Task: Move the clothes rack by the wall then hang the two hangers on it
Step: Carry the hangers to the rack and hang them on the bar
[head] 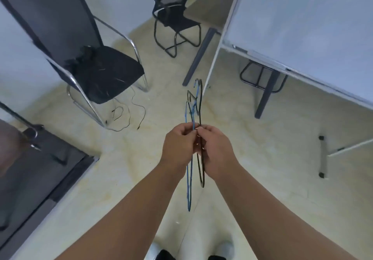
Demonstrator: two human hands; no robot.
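Two chairs stand upper left (101, 72) and top centre (175, 19), with cables (129, 114) on the floor between. Mid-frame, the left hand (177, 146) pinches the blue hanger (189, 179); touching it, the right hand (216, 151) grips the black hanger (202, 171). White desks (302, 28) fill the right. No writing is readable.

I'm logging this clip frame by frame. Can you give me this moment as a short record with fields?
left hand: shut on blue hanger
right hand: shut on black hanger
hangers: side by side, hooks pointing away from the person
clothes rack: not identifiable in view
nearby: black chair at left, cable on floor
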